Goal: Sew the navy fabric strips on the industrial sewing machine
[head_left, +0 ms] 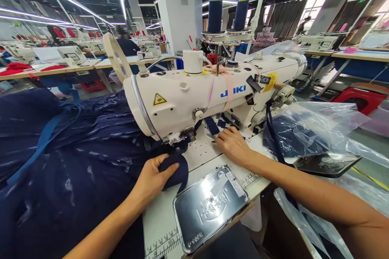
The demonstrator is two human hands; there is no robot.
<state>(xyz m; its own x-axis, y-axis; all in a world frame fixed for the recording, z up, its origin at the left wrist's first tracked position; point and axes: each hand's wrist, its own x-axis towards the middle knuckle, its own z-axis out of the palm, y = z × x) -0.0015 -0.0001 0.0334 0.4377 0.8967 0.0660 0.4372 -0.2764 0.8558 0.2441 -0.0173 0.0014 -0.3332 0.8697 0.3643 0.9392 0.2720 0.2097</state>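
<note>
My left hand pinches a navy fabric strip between thumb and fingers, just in front of the needle area of a white sewing machine. The strip curves down over the machine bed. Beyond the needle, my right hand rests low on the bed with its fingers curled together. What those fingers hold, if anything, is hidden. Small navy fabric pieces lie just behind that hand. A shiny metal tin lid sits on the ruled table edge between my forearms.
A large heap of navy fabric fills the left side. Clear plastic bags with navy pieces lie at right, above a dark shiny tray. Two navy thread cones stand behind the machine. A person sits in the background.
</note>
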